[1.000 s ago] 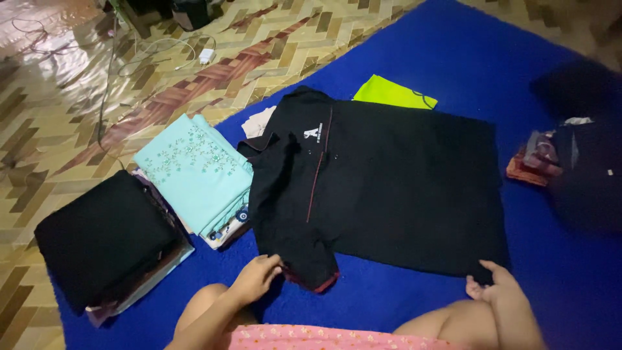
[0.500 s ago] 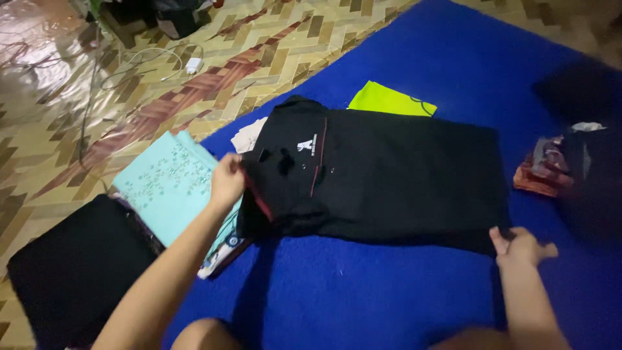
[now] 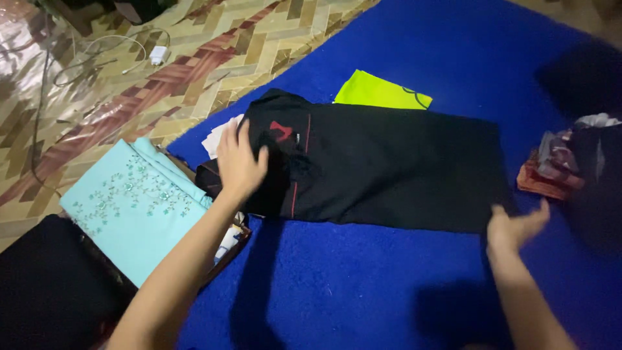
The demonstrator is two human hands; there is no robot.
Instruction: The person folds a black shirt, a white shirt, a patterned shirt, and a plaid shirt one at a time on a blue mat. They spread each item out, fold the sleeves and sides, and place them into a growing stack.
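Observation:
A black polo shirt (image 3: 389, 168) with thin red piping lies on the blue mat (image 3: 363, 285), folded lengthwise into a narrow band. My left hand (image 3: 240, 162) presses flat on its collar end, fingers spread. At the shirt's hem corner on the right is my right hand (image 3: 515, 227), fingers apart and just off the cloth's edge. A lime-green garment (image 3: 379, 92) pokes out from behind the shirt.
A pale turquoise embroidered folded garment (image 3: 133, 201) tops a stack at left, beside a black folded pile (image 3: 45, 285). A heap of dark and reddish clothes (image 3: 570, 168) sits at right. Cables and a white charger (image 3: 157, 56) lie on the patterned floor (image 3: 129, 91).
The near side of the shirt was folded over away from me, narrowing it. My left hand moved from the sleeve to pressing on the collar; my right hand let go of the hem.

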